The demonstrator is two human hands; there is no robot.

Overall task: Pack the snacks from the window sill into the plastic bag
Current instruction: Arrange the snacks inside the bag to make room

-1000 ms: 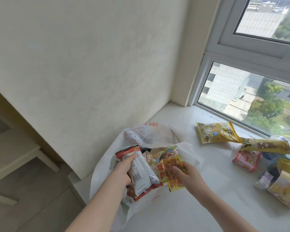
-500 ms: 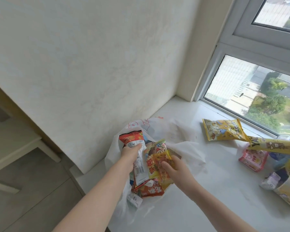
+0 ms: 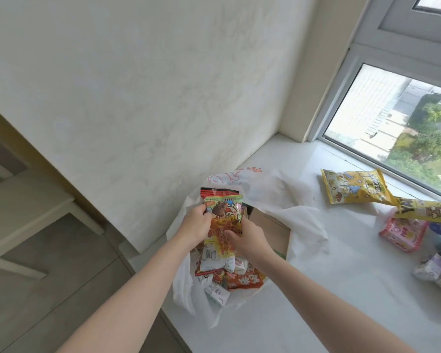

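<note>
A white plastic bag [image 3: 301, 220] lies open at the left end of the window sill [image 3: 341, 289], beside the wall. Both hands hold a stack of snack packets [image 3: 224, 217] upright over the bag's mouth. My left hand [image 3: 195, 226] grips the stack's left edge, where a red-topped packet stands behind a colourful cartoon one. My right hand [image 3: 247, 242] pinches the stack's lower right side. Several small packets [image 3: 236, 276] lie inside the bag beneath the hands.
More snacks lie on the sill to the right: a yellow bag [image 3: 354, 189], a long yellow packet [image 3: 428, 210], a pink packet [image 3: 402, 235] and several others at the frame's edge. The window runs along the sill's far side. A pale wooden bench [image 3: 18, 212] stands left, below.
The two hands have come together, merging the packets into one stack held higher over the bag. The view has shifted left and down.
</note>
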